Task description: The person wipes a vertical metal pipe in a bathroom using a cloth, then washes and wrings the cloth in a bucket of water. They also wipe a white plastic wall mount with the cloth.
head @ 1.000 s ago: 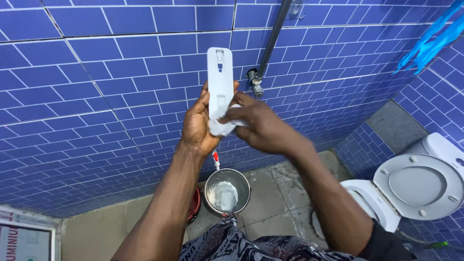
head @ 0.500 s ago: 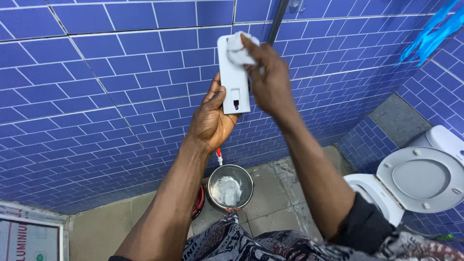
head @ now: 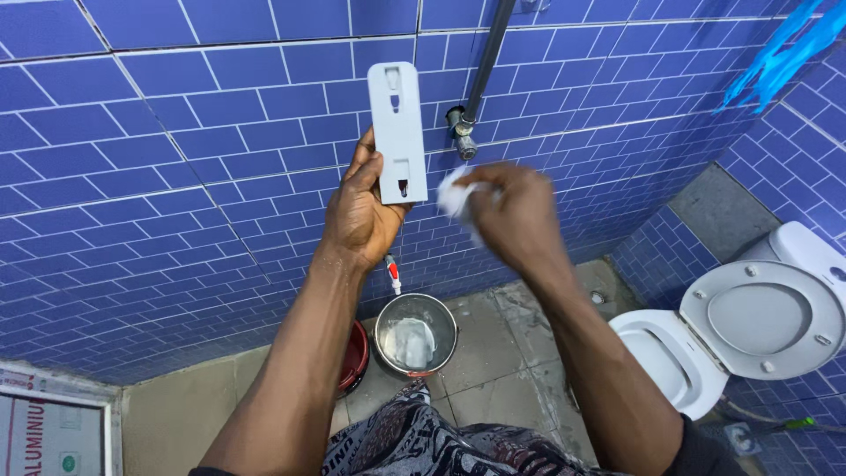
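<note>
My left hand (head: 357,211) holds a flat white plastic plate (head: 396,128) upright by its lower end, in front of the blue tiled wall (head: 176,159). The plate has slots near its top and bottom. My right hand (head: 515,216) is closed around a crumpled white cloth (head: 454,196), just to the right of the plate's lower end and apart from it.
A dark pipe (head: 487,53) runs down the wall to a tap (head: 461,141) behind the plate. On the floor below stand a metal bucket (head: 414,337) with white foam and a red bowl (head: 354,357). A white toilet (head: 749,326) with raised lid stands at the right.
My right hand with the cloth has dropped from the plate's top to beside its lower end and come off it. The plate has shifted slightly left.
</note>
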